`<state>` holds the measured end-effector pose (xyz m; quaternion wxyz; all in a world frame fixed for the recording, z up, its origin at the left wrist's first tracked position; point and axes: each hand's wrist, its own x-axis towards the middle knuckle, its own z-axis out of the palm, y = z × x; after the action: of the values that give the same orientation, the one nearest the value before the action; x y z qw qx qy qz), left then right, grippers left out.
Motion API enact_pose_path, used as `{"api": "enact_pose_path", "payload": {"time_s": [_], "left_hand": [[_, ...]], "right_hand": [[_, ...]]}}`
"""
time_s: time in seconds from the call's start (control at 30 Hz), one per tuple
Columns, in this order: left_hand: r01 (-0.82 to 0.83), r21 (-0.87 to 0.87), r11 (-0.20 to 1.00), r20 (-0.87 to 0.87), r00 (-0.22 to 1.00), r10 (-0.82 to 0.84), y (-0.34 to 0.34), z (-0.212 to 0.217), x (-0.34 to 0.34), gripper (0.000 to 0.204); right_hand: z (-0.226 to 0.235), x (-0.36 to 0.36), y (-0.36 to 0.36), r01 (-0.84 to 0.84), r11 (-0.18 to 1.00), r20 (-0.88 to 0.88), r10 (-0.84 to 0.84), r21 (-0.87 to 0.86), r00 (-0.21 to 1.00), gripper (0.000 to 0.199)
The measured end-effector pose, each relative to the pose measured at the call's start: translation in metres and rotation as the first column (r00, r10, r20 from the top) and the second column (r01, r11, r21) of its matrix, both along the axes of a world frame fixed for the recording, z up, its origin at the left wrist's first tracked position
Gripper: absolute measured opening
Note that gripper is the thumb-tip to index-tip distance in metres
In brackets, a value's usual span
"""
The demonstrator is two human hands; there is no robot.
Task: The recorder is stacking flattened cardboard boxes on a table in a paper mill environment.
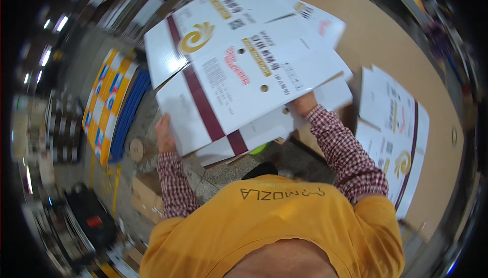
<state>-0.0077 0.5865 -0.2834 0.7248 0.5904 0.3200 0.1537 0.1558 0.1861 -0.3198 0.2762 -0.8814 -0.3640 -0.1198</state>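
A large white flattened carton with a maroon stripe, a gold swirl and two round holes spreads out in front of me. My left hand grips its near left corner, the fingers curled at the edge. At the near right edge my right hand holds the same carton, its fingers mostly hidden beneath. More white flattened cartons lie fanned under and behind it, some sticking out towards me. How many of these my hands also carry, I cannot tell.
A brown cardboard-topped table runs along the right, with a pile of white flattened cartons on it. Left on the floor stands a stack of yellow-and-white printed sheets over blue ones, near a round wooden piece. A black case sits lower left.
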Motion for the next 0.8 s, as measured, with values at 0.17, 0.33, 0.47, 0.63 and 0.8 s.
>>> {"api": "enact_pose_path", "payload": {"time_s": [0.17,0.33,0.47,0.63,0.8], "left_hand": [[-0.018,-0.046,0.999,-0.121,0.993,0.013,-0.007,0.032,-0.015,0.028],[0.146,0.029,0.989,-0.148,0.979,-0.14,-0.004,0.043,0.0,0.034],[0.218,0.072,0.973,-0.174,0.964,-0.203,-0.003,0.034,-0.005,0.036],[0.092,0.263,0.96,-0.406,0.914,0.024,-0.003,0.032,-0.003,0.036],[0.047,0.984,-0.17,-0.03,0.994,0.102,-0.039,0.071,0.023,0.035]], "right_hand": [[0.049,-0.023,-0.036,0.468,0.873,-0.058,-0.478,-0.138,0.876,0.044],[0.015,-0.048,-0.046,0.797,0.43,-0.844,-0.133,0.423,0.52,0.06],[0.011,-0.019,-0.047,0.713,0.548,-0.755,-0.206,0.438,0.623,0.041],[0.033,-0.059,-0.143,0.684,0.624,-0.527,-0.463,0.377,0.713,0.054],[0.018,-0.158,-0.207,0.74,0.499,-0.205,-0.865,-0.451,0.459,0.082]]}}
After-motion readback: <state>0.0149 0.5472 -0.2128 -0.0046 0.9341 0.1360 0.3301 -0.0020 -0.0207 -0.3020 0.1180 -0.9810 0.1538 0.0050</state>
